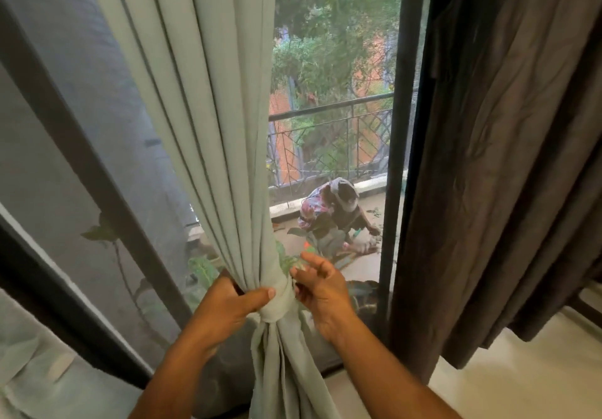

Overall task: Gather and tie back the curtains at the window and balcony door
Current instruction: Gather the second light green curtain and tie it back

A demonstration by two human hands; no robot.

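A pale green curtain point(208, 119) hangs in front of the balcony door, its folds gathered into a knot point(279, 298) low down. My left hand point(231, 301) grips the bunched fabric at the knot's left side, thumb across the front. My right hand point(321, 291) is just right of the knot, fingers loosely spread, fingertips touching or very near the cloth. Below the knot the fabric tail point(286, 373) hangs loose. A dark brown curtain point(501, 158) hangs ungathered on the right.
A dark door frame point(395, 158) stands between the two curtains, another dark frame bar point(65, 132) slants at left. Through the mesh a person point(338, 216) crouches on the balcony by plants and a railing point(329, 138). Pale floor point(508, 383) lies at lower right.
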